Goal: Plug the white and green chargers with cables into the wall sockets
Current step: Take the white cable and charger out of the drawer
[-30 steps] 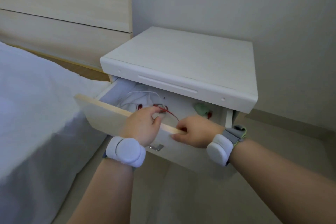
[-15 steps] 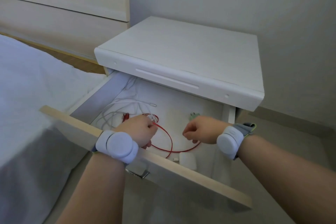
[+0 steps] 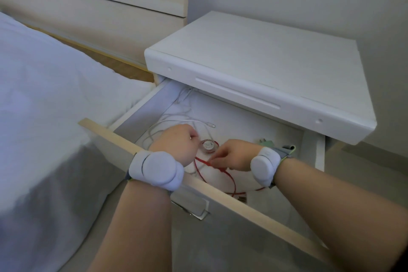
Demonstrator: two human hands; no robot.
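Hands are in the open drawer (image 3: 141, 117), mid-frame. Right hand (image 3: 234, 154) pinches the red cable (image 3: 229, 180); left hand (image 3: 176, 141) is curled, grip unclear. Green charger (image 3: 266, 142) lies behind the right wrist. Next, probably lift both chargers out.

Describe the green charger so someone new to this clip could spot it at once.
Find the white nightstand beside the bed; its drawer is pulled open. The green charger lies in there, just behind the right hand. It is the only green item among white and red cables.

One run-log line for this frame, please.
stage: fetching cables | drawer: open | right hand: pinching red cable | left hand: on white cable | green charger: in drawer, untouched
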